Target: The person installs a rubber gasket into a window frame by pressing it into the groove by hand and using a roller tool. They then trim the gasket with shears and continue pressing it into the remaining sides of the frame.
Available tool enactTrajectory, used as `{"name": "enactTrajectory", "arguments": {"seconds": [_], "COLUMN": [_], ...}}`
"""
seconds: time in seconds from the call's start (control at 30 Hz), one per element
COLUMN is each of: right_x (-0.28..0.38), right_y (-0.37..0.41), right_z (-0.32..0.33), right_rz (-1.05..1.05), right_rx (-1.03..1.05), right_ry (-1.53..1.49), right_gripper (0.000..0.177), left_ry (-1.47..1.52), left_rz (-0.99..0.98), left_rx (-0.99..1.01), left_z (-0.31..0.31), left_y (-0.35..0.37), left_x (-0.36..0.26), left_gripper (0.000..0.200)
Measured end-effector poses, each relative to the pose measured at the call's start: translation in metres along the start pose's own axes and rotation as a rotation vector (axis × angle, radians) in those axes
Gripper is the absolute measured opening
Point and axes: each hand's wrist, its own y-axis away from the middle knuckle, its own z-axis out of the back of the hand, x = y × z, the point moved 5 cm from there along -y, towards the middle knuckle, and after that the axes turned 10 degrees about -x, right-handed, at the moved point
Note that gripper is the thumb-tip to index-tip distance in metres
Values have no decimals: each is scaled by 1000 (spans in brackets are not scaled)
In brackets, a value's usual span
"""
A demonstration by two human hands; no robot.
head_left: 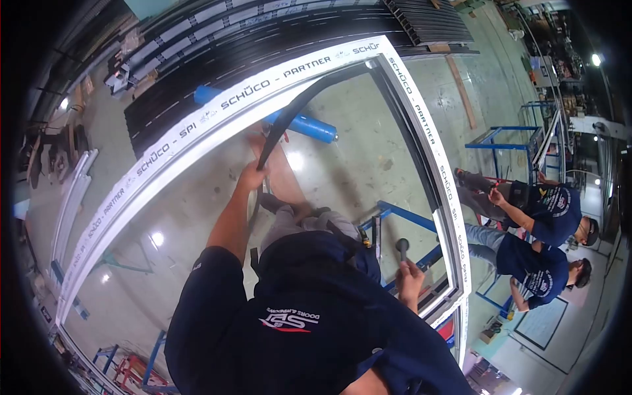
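A large window or door frame [168,139], wrapped in white printed protective film, surrounds me. My left hand [252,176] is closed on a black rubber gasket strip [289,112]. From that hand the strip runs loosely up to the frame's upper corner, and a tail hangs below the hand. Dark strip also lies along the inner edge of the frame's right side. Low on the right, my right hand [410,280] grips a mallet with a round dark head [402,245], close to that side of the frame.
Blue metal trestles [411,220] stand beneath the frame's right side. A blue cylinder [309,127] is beyond my left hand. Dark profiles [329,29] are stacked at the back. Two co-workers [550,210] [533,266] in dark shirts stand to the right.
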Motion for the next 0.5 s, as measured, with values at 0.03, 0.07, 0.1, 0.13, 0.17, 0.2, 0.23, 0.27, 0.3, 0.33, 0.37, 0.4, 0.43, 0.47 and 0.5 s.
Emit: {"name": "enactTrajectory", "arguments": {"seconds": [0.03, 0.07, 0.1, 0.13, 0.17, 0.2, 0.23, 0.27, 0.3, 0.33, 0.37, 0.4, 0.43, 0.47, 0.5], "right_x": [2, 6, 9, 30, 52, 74, 103, 133, 159, 185, 213, 240, 264, 287, 309], "right_y": [5, 6, -3, -5, -11, -17, -20, -22, -27, -31, -30, -25, -18, -12, -5], "right_z": [-22, -41, -58, -76, -93, -111, -128, -144, -159, -174, -189, -203, -217, -229, -240], "right_rz": [-22, -40, -24, -11, 57, 125, 203, 282, 345, 408, 457, 503, 557, 610, 644], "right_rx": [51, 106, 142, 215, 284, 353, 387, 421, 451, 482, 538, 592, 639, 687, 740], "right_ry": [-27, -50, -42, -11, 5, 22, 25, 31, 23, 16, -10, -34, -53, -72, -19], "right_gripper": [34, 31, 28, 19, 17, 16, 17, 19, 19, 19, 17, 16, 18, 21, 23], "left_ry": [-50, -147, -222, -180, -137, -91, -86, -78, -130, -184, -225, -269, -244, -219, -216], "left_rz": [-21, -54, -36, -12, 15, 43, -27, -94, -139, -180, -237, -292, -271, -249, -276], "left_rx": [-44, -56, -83, -113, -144, -176, -238, -301, -436, -570, -690, -805, -870, -934, -1012], "left_z": [10, 25, 44, 65, 87, 108, 134, 161, 188, 214, 237, 258, 278, 295, 307], "left_y": [13, 26, 44, 59, 75, 90, 107, 128, 149, 167, 185, 202, 214, 222, 224], "left_x": [22, 37, 48, 57, 66, 70, 56, 37, 20, 3, -13, -29, -44, -55, -58], "left_gripper": [39, 41, 40, 38, 36, 34, 32, 31, 32, 33, 34, 36, 34, 33, 33]}}
